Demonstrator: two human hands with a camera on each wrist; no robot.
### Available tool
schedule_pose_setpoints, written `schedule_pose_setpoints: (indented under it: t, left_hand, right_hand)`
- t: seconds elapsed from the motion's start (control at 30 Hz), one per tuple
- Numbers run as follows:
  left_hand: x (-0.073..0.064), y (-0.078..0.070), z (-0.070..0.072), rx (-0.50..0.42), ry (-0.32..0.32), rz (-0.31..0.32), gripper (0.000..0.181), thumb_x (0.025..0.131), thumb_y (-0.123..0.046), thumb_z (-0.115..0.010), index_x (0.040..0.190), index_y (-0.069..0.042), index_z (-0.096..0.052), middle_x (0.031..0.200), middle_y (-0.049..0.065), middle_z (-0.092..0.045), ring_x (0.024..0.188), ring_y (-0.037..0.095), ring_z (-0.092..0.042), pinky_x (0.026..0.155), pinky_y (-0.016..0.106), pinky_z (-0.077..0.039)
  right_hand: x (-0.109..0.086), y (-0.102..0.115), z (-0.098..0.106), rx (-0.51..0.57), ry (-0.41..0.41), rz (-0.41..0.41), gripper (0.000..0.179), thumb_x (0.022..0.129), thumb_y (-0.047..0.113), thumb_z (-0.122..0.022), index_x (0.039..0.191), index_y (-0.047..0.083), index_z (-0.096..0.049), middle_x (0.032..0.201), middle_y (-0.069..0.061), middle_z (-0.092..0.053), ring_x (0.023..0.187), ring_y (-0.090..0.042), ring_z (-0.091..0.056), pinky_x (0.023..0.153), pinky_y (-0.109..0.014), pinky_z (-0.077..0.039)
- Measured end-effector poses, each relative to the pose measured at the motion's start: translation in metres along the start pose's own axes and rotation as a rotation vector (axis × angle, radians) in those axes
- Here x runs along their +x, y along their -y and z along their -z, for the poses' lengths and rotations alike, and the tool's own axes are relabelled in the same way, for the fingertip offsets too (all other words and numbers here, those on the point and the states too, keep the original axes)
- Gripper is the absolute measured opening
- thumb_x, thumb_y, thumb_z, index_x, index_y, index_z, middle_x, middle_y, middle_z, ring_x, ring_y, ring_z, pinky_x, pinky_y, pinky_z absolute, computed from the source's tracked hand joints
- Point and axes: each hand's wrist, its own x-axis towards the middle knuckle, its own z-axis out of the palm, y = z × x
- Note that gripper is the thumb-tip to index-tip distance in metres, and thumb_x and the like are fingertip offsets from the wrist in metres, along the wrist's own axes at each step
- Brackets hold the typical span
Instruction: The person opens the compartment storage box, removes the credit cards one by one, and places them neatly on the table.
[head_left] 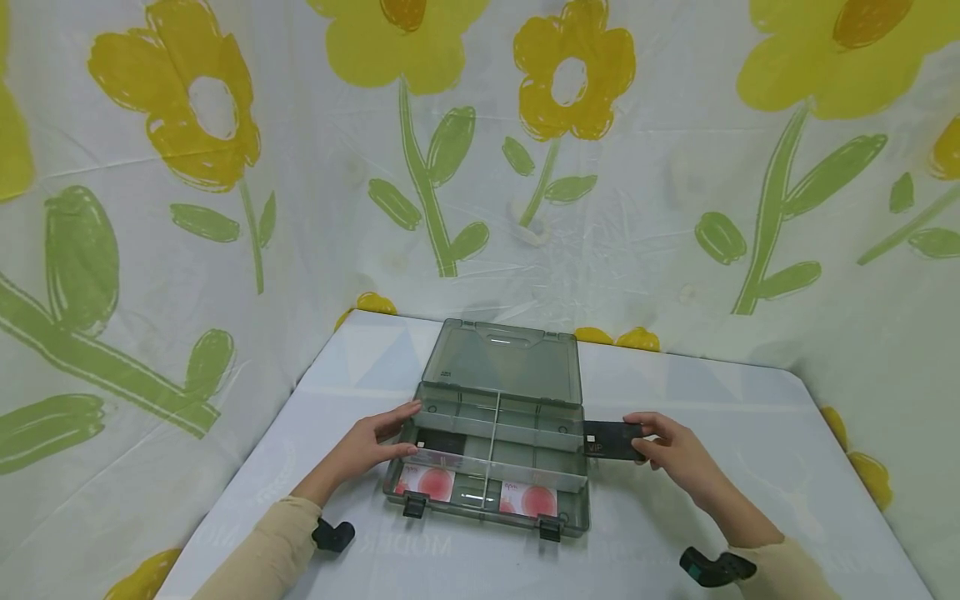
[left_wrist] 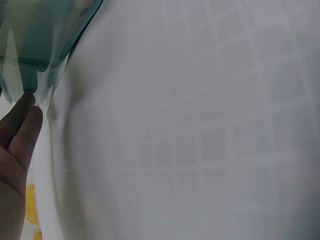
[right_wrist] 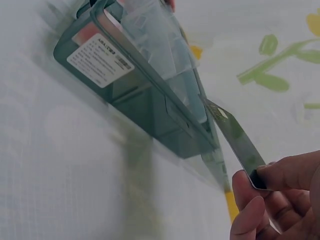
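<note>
A translucent grey-green compartment box [head_left: 468, 518] lies on the table with its lid [head_left: 502, 358] tipped back. In the head view my right hand [head_left: 671, 450] pinches a black card [head_left: 613, 440] marked "VIP" between thumb and fingers, at the box's right side. The right wrist view has the card [right_wrist: 235, 137] tilted, its far end at the box rim. My left hand [head_left: 360, 450] rests with fairly straight fingers against the box's left side. Another black card [head_left: 441, 441] lies in the left middle compartment. Two pink-and-white cards [head_left: 435, 483] [head_left: 528, 499] lie in the front compartments.
Clear dividers [head_left: 491, 442] split the box into several compartments. Two dark latches [head_left: 415, 505] [head_left: 550, 528] stick out at its front. The white table [head_left: 637, 533] meets a flower-printed curtain [head_left: 637, 208] at the back and sides.
</note>
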Motion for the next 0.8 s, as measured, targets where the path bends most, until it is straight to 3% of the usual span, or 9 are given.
schedule_pose_setpoints:
  t: [0.8]
  left_hand:
    - [0.0, 0.002, 0.0, -0.007, 0.002, -0.016, 0.076, 0.088, -0.035, -0.08, 0.153, -0.013, -0.048, 0.161, 0.006, -0.04, 0.146, 0.031, -0.039, 0.116, 0.046, -0.038]
  right_hand:
    - [0.011, -0.034, 0.02, -0.047, -0.068, -0.113, 0.044, 0.1, 0.012, -0.061, 0.142, -0.001, -0.052, 0.124, -0.024, -0.057, 0.086, -0.019, -0.063, 0.064, -0.029, -0.053]
